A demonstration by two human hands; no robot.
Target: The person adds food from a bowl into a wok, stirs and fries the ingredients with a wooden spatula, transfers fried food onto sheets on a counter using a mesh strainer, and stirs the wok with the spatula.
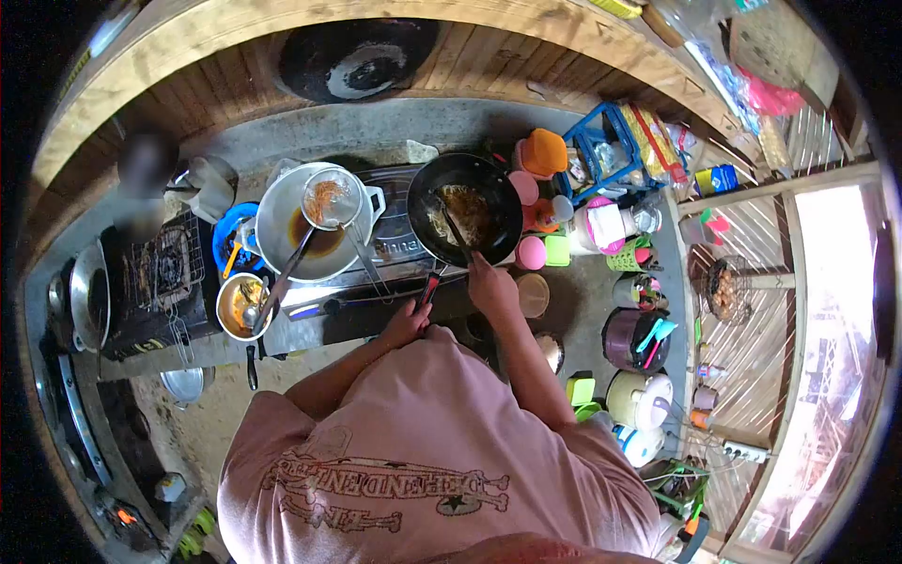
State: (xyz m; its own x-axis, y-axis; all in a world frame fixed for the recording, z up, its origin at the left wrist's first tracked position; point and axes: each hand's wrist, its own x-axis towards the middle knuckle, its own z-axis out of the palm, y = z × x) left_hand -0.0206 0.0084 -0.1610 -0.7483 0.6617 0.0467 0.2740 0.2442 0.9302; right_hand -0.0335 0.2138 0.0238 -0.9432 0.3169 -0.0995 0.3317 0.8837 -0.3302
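Observation:
A black frying pan [434, 174] sits on the right burner of the gas stove [399, 246], with browned food in bubbling oil [467, 207] in it. My left hand [406, 325] is closed at the end of the pan's black and red handle [429, 288]. My right hand [491, 285] grips a long-handled spatula [453, 222], whose tip reaches into the oil. Left of the pan stands a large pot [274, 226] with brown liquid. Across its rim rests a wire strainer [331, 195] holding orange-brown bits.
A small saucepan [225, 305] with orange contents and a blue bowl [222, 246] stand left of the pot. Farther left is a wire grill rack [169, 265]. Plastic tubs [545, 152] and a blue basket [587, 141] crowd the right side, near a dark pot [631, 340].

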